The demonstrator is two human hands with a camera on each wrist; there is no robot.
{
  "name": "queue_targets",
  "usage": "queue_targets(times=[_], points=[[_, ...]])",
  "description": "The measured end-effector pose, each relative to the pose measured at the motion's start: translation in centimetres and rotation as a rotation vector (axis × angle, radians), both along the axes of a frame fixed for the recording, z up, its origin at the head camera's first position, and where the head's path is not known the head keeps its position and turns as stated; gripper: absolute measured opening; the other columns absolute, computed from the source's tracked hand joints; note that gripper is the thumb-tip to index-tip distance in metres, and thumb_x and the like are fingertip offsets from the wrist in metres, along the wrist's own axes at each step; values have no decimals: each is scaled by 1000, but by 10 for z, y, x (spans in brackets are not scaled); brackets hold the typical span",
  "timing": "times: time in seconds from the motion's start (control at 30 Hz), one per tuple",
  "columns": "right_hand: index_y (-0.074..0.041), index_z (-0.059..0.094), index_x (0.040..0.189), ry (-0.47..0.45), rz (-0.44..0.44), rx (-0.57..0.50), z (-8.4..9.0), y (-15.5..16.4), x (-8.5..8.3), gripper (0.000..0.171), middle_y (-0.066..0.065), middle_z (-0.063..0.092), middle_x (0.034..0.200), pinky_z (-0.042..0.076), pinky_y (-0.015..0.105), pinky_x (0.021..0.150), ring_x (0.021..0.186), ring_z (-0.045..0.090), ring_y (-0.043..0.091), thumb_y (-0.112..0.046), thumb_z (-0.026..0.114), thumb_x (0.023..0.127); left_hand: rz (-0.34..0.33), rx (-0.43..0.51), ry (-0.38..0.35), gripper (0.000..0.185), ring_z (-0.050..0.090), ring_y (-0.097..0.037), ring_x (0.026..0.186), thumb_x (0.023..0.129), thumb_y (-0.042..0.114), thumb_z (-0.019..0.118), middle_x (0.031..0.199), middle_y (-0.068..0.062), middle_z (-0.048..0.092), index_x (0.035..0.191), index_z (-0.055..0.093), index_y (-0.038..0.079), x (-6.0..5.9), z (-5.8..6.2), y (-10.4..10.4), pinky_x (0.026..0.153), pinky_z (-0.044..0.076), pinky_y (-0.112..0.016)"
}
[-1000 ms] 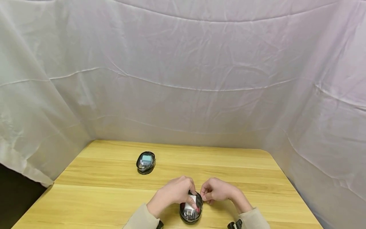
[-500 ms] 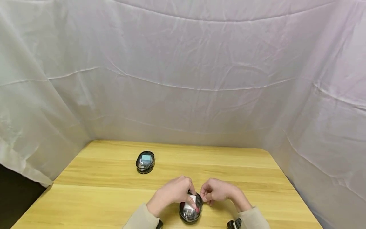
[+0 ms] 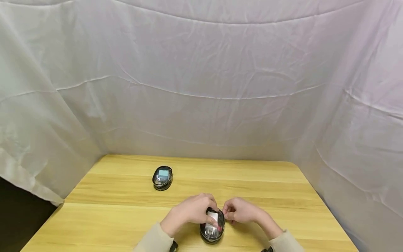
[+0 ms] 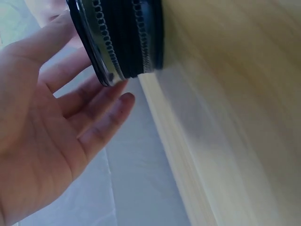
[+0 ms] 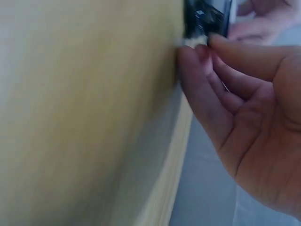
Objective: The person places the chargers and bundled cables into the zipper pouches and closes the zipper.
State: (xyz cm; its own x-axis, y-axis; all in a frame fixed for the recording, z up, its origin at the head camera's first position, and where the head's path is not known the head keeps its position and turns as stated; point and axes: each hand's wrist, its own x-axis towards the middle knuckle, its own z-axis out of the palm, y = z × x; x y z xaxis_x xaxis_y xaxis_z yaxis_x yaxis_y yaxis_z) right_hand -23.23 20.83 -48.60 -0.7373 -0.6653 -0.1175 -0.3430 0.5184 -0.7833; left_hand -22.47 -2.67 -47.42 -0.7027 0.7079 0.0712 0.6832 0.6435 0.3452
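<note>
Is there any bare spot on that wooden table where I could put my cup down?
Yes. The table is bare on its right side, between the right hand and the cloth wall, and on its near left, below the far case. It is crowded at the near middle, where both hands meet at the near case, the left hand resting on it.

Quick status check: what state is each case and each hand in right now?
Near case: flat on the table, clear lid up, zipper track shows in the left wrist view; whether zipped cannot be told.
Far case: flat on the table, untouched, apart from both hands.
Left hand: fingers against the near case's side.
Right hand: fingers curled, pinching at the near case's edge.
</note>
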Motion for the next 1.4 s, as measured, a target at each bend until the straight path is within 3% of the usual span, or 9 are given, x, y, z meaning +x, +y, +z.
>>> queue_targets(times=[0.1,0.2,0.4,0.63,0.87,1.2,1.4], points=[[-1,68,98,35,-39,-38,-1,-1,6,4,7,67,87,60,28,62,71,65,18,1,67,95,-54,7,33,47,63,-6,111,83,48,85,121,10,68,119,78,19,0,-3,-9,96,53,-23],[2,67,110,50,-88,-96,-6,-4,16,15,9,67,99,61,29,65,79,67,20,-4,68,97,-68,15,38,61,60,-13,126,86,52,80,137,5,65,134,70,17,5,-8,-20,108,50,-33],[6,57,135,95,-147,-126,-11,-5,38,50,14,66,124,61,29,80,102,66,25,-23,73,97,-18,29,-34,83,51,-26,141,87,59,77,158,-5,50,153,52,16,19,-12,-38,114,46,-46],[8,39,153,63,-145,-126,-11,-8,51,84,20,53,143,60,38,92,118,62,35,-29,82,91,18,37,-78,96,49,-29,143,84,57,81,159,-12,47,157,44,6,24,-9,-47,117,43,-46],[7,36,156,62,-137,-125,-9,-11,53,88,20,53,140,59,42,95,122,61,39,-30,83,90,-15,53,-64,88,54,-22,138,88,51,79,154,-9,53,156,45,6,24,-8,-40,114,46,-39],[11,32,155,-48,-118,-165,-7,-18,53,90,28,45,149,56,43,101,130,55,47,-23,83,90,39,37,-89,87,57,-22,134,89,49,79,152,-10,54,155,46,3,32,-10,-42,111,49,-39],[11,34,155,27,-100,-160,-10,-27,40,88,25,50,142,52,43,105,133,53,47,-21,83,89,58,78,-109,86,53,-25,139,89,45,80,153,-12,53,155,45,1,23,-14,-50,115,45,-41]])
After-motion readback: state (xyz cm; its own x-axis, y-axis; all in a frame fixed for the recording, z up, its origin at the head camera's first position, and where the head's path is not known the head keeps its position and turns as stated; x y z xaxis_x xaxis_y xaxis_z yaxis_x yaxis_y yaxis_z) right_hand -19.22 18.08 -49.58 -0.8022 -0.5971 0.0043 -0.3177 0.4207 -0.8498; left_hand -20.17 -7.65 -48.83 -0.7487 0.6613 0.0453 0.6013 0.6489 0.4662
